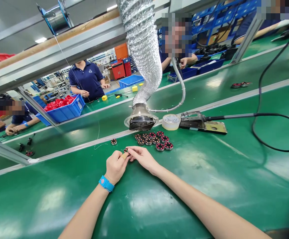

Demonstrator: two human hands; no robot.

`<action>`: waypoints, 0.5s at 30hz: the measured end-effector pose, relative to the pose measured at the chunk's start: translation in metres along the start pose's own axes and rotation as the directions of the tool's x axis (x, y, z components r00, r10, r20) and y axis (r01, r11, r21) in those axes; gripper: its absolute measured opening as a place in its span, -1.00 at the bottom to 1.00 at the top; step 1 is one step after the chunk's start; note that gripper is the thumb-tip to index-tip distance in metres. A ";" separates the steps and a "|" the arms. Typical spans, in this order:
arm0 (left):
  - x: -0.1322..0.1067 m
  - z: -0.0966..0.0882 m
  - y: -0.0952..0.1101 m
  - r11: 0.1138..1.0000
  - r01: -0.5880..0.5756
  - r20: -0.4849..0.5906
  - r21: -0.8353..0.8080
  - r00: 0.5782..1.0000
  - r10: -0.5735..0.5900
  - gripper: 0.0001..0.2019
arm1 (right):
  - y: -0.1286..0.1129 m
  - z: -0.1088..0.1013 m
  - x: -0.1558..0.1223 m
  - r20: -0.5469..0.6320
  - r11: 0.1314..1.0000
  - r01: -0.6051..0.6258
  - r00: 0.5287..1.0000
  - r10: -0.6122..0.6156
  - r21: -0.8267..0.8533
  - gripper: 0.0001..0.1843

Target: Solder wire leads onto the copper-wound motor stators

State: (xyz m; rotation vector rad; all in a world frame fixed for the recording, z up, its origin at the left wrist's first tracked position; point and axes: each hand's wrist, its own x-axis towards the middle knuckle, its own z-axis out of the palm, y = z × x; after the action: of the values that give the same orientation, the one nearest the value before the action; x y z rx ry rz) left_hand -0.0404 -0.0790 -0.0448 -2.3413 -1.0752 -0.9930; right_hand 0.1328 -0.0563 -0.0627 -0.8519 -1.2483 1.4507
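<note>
Nearest the camera, two bare forearms [196, 196] reach in over the green desk [137, 215], the left one with a blue wristband [106, 183]. They meet at a small round part [126, 150], dark with reddish spots, which sits between the left hand [116, 166] and the right hand [142, 159]. The grip is narrow on both sides: fingertips of each hand pinch the part, so neither hand is nearer to it. It lies at the far end of both grips, ahead of the knuckles. Being a short disc, it shows no clear long axis, and the fingers cover too much of it to tell its tilt.

Just beyond the left hand, a single similar disc [113, 141] lies on the desk, and a thin wire [99, 131] hangs down beside it. The right hand is nearer to a group of discs [156, 140], ahead of it and slightly to its right. Behind that group stand a round fan [142, 123] and a pale round container [171, 122].
</note>
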 end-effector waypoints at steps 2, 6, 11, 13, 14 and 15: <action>0.000 0.000 0.002 0.999 -0.025 -0.009 -0.037 1.000 0.025 -0.85 | -0.003 0.000 -0.002 0.000 0.998 -0.022 1.000 0.023 0.059 -0.38; 0.003 -0.001 0.000 0.979 0.094 -0.041 -0.181 0.994 -0.103 -0.78 | -0.006 -0.003 -0.004 -0.062 0.995 -0.059 0.996 0.064 0.081 -0.36; 0.005 -0.001 -0.006 0.938 0.236 0.010 -0.254 0.970 -0.242 -0.80 | -0.004 -0.003 -0.004 -0.061 0.993 -0.106 0.992 0.109 0.044 -0.32; 0.004 0.000 -0.007 0.936 0.241 0.029 -0.257 0.970 -0.241 -0.88 | -0.003 -0.003 -0.004 -0.054 0.993 -0.111 0.992 0.112 0.028 -0.32; 0.004 0.001 -0.007 0.937 0.240 0.039 -0.254 0.970 -0.238 -0.90 | -0.003 -0.003 -0.004 -0.053 0.994 -0.112 0.992 0.113 0.019 -0.32; 0.004 0.002 -0.006 0.937 0.244 0.054 -0.252 0.970 -0.238 -0.91 | -0.003 -0.002 -0.004 -0.051 0.994 -0.111 0.992 0.112 0.012 -0.33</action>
State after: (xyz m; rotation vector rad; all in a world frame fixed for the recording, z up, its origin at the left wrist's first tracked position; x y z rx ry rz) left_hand -0.0428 -0.0724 -0.0428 -2.4684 -1.3395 -1.2649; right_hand 0.1368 -0.0598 -0.0612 -0.9603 -1.1702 1.5117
